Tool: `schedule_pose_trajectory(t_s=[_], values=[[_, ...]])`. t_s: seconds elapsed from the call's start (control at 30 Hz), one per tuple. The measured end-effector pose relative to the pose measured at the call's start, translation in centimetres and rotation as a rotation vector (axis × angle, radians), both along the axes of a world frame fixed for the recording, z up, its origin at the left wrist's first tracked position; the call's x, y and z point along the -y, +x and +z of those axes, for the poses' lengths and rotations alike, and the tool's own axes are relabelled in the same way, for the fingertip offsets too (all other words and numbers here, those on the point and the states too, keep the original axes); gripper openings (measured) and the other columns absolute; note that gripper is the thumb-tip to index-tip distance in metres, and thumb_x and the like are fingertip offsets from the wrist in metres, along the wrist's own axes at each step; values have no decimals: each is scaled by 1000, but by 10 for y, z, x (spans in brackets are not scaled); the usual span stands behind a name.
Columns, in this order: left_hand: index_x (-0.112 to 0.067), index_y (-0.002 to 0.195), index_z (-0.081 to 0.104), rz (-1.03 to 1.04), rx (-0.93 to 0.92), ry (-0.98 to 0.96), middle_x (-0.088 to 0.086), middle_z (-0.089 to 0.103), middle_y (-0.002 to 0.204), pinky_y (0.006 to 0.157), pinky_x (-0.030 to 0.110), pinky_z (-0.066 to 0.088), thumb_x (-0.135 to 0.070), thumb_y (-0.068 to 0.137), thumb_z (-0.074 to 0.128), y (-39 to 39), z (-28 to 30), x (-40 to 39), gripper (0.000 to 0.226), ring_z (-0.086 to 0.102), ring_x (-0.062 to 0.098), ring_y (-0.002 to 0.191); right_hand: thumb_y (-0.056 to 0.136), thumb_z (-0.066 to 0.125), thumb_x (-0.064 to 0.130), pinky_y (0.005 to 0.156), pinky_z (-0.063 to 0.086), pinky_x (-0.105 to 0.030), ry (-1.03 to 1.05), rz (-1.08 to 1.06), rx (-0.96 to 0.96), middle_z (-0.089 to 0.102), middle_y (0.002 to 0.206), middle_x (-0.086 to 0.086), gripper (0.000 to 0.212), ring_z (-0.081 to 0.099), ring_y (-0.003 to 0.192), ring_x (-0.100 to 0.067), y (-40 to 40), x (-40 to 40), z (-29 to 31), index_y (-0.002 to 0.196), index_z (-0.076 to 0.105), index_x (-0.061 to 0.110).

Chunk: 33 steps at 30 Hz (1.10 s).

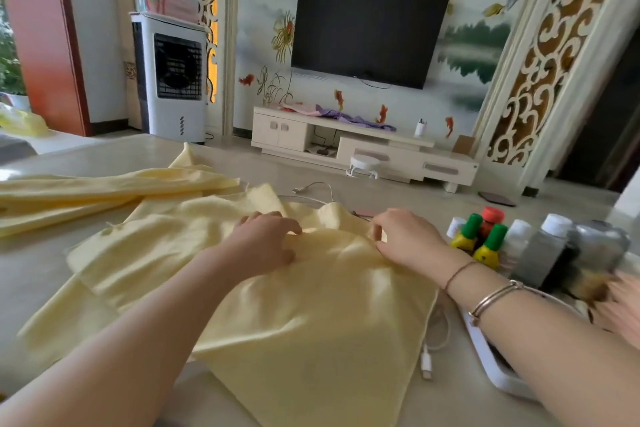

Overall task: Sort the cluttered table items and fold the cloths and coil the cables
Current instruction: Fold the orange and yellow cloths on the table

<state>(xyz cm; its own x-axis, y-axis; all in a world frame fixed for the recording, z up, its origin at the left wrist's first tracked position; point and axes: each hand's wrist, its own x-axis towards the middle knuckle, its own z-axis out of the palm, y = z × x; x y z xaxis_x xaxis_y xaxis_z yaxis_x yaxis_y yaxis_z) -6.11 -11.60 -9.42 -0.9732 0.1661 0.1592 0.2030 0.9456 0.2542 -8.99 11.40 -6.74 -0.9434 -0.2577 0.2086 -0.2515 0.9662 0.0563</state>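
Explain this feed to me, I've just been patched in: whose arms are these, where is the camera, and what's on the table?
No machine here: a person's two bare hands, filmed by one camera worn on the head, looking forward and down. The left hand and right hand both pinch the far edge of a yellow cloth spread on the table. Another yellow cloth lies crumpled to the left. White cables trail beside the cloth, and small bottles stand at the right.

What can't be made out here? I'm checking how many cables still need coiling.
Head view:
- White cable: runs under the yellow cloth; full length hidden.
- Far cable: its end disappears behind the cloth.
- Bottles: labels blurred.
- White tray: covered by the right forearm.
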Motion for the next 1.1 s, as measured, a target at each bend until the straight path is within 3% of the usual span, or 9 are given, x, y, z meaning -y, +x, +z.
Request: schedule_pose_trajectory(t_s=[0.1, 0.23, 0.37, 0.5, 0.57, 0.63, 0.73, 0.93, 1.1], values=[[-32, 114, 63, 16, -37, 36, -6, 54, 107, 89, 30, 41, -26, 86, 62, -1, 3, 5, 29, 51, 18, 109, 89, 52, 24, 67, 46, -29, -186, -29, 29, 64, 88, 2, 9, 62, 87, -24, -8, 7, 0, 84, 60, 25], [-28, 96, 69, 80, -156, 93, -6, 59, 100, 70, 29, 47, -30, 87, 58, -6, 7, 4, 14, 58, 19, 96, 86, 61, 49, 65, 49, -30, -491, 130, 147, 62, 74, 4, 27, 64, 71, -15, 6, 21, 1, 96, 56, 25], [-25, 85, 69, 154, -244, 291, -4, 59, 80, 69, 32, 49, -25, 84, 64, -12, 10, -1, 5, 59, 23, 83, 75, 73, 53, 65, 44, -27, -348, 256, 291, 57, 80, 4, 45, 52, 68, -8, 29, 30, -1, 106, 53, 27], [-19, 81, 69, 209, -252, 442, -6, 60, 71, 59, 25, 40, -24, 84, 65, -10, 13, 1, 7, 60, 17, 66, 77, 73, 47, 66, 44, -28, -227, 287, 289, 55, 79, 7, 37, 53, 72, -8, 32, 33, -1, 102, 56, 26], [-17, 82, 68, 181, -193, 489, -4, 67, 73, 60, 24, 49, -19, 85, 63, -7, 11, 4, 6, 65, 11, 52, 81, 70, 40, 63, 42, -26, -162, 296, 306, 53, 79, 9, 27, 53, 74, -10, 31, 35, 0, 99, 57, 24], [-15, 91, 68, 126, -139, 497, -1, 70, 91, 73, 27, 54, -14, 85, 63, -4, 9, 6, 7, 69, 12, 63, 85, 64, 28, 61, 41, -25, -111, 297, 277, 53, 76, 11, 11, 53, 74, -12, 29, 36, 1, 93, 59, 23], [-16, 117, 60, 35, -73, 412, 3, 54, 118, 84, 22, 41, -15, 83, 69, -1, 15, 7, 36, 60, 22, 100, 87, 62, 19, 58, 48, -26, -259, 242, 273, 65, 66, 6, 4, 62, 57, -12, 20, 35, 6, 84, 62, 21], [-22, 115, 60, -64, 72, 411, 0, 41, 116, 81, 21, 41, -21, 82, 73, 7, 21, 6, 36, 58, 20, 100, 87, 67, 4, 40, 43, -17, -646, 144, 423, 69, 63, -10, 7, 61, 40, -15, 6, 27, 27, 80, 64, 3], [-20, 127, 54, -102, 192, 331, -4, 48, 122, 87, 23, 40, -34, 85, 68, 10, 23, 3, 47, 50, 16, 114, 90, 62, 6, 32, 36, -14, -903, -20, 226, 72, 72, -11, 14, 68, 51, -19, 3, 24, 27, 77, 64, 7]])
